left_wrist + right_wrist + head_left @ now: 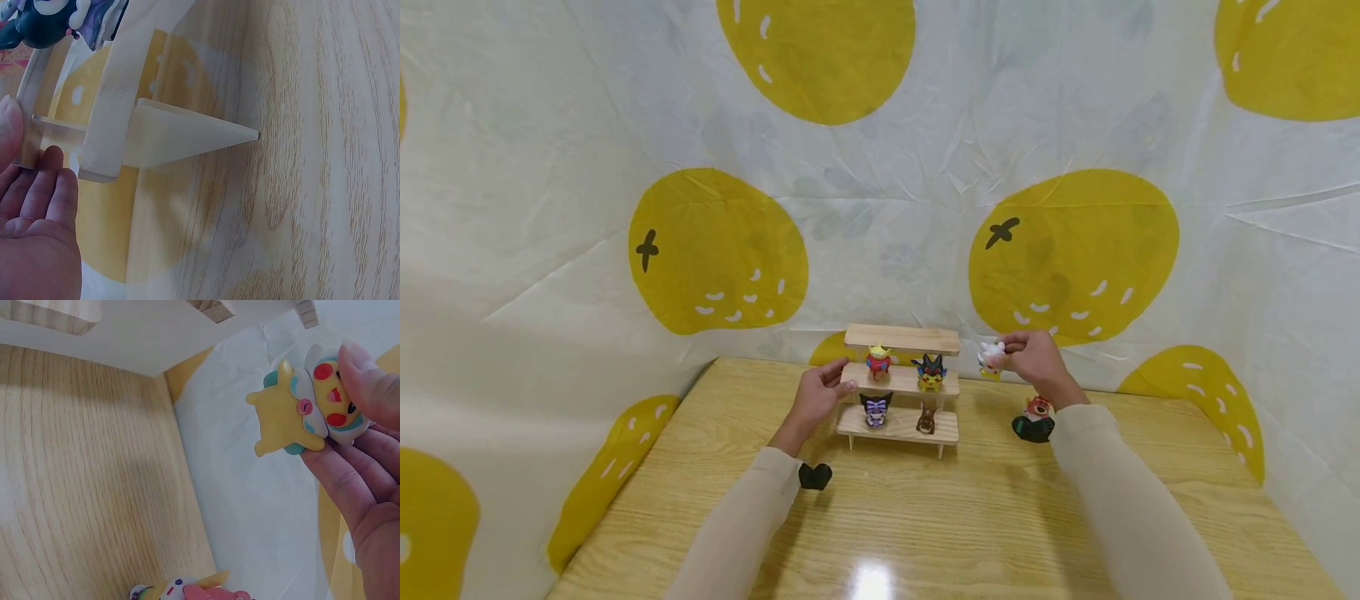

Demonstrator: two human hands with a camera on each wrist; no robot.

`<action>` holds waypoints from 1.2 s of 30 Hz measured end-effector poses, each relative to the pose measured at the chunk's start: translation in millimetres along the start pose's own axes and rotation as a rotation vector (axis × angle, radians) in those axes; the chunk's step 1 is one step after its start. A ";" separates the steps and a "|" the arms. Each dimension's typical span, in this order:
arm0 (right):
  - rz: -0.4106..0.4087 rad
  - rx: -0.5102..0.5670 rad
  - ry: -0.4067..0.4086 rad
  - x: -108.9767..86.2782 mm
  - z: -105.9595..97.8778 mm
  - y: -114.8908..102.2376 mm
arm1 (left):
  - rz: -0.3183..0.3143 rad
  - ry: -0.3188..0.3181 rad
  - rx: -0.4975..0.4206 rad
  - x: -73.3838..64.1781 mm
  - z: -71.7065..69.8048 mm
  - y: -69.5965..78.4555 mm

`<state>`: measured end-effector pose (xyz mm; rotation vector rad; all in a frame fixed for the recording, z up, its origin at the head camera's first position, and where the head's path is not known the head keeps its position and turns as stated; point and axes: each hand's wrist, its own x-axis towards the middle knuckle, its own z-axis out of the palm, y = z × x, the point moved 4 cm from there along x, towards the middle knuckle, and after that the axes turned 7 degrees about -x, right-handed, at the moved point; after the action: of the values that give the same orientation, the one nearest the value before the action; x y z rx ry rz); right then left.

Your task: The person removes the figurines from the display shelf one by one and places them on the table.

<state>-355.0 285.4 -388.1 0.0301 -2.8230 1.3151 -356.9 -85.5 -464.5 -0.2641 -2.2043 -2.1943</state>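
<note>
Head cam: L hand (pixel 815 398) pinches mid tier (pixel 902 380) of wooden shelf (pixel 902 337) at its L end; R hand (pixel 1037 364) holds white-&-yellow fig. (pixel 991 357) aloft, just R of shelf. L wrist: thumb & fingers around tier end; purple-&-black fig. (pixel 40 26) partly cut off. R wrist: thumb & fingers pinch held fig.'s head.

The white-hooded figurine (pixel 282 420) looks smooth plastic, the shelf (pixel 902 337) matt wood.
</note>
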 end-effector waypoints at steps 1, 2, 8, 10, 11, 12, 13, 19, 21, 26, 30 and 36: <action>-0.001 0.000 -0.001 0.0 0.1 0.4 | -0.002 0.000 -0.001 -0.1 0.0 0.0; -0.001 0.000 0.000 -0.3 0.3 0.6 | 0.000 -0.001 -0.001 -0.2 0.0 0.2; -0.014 0.007 0.002 -2.3 1.7 2.3 | 0.012 -0.005 0.000 1.0 -0.7 -1.1; -0.017 0.014 -0.007 -2.9 2.2 3.5 | 0.014 -0.006 0.002 0.7 -0.8 -1.0; -0.018 0.014 -0.010 -3.1 2.4 4.2 | 0.013 -0.006 0.003 0.3 -0.7 -0.7; -0.018 0.013 -0.015 -3.3 2.7 4.9 | 0.014 -0.006 0.004 0.3 -0.9 -0.9; -0.017 0.009 -0.015 -3.5 3.1 5.1 | 0.012 -0.006 0.002 0.3 -1.0 -1.0; 0.002 0.006 0.002 -4.0 5.8 7.3 | 0.006 -0.005 0.003 0.3 -1.1 -0.6; 0.010 0.012 0.004 -3.7 6.6 9.2 | 0.006 -0.002 0.009 0.9 -1.3 -1.2; 0.012 0.007 0.009 -3.2 8.9 13.0 | 0.001 0.000 0.007 1.6 -0.6 -1.0; 0.005 -0.009 0.018 -3.2 10.4 14.3 | -0.006 0.005 0.000 2.3 -0.6 -0.6; 0.012 -0.003 0.012 -5.4 13.6 15.9 | 0.000 0.004 0.003 2.6 -0.7 -1.0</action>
<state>-350.3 285.3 -409.2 0.0049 -2.8194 1.3095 -359.6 -86.0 -465.2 -0.2590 -2.2047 -2.1898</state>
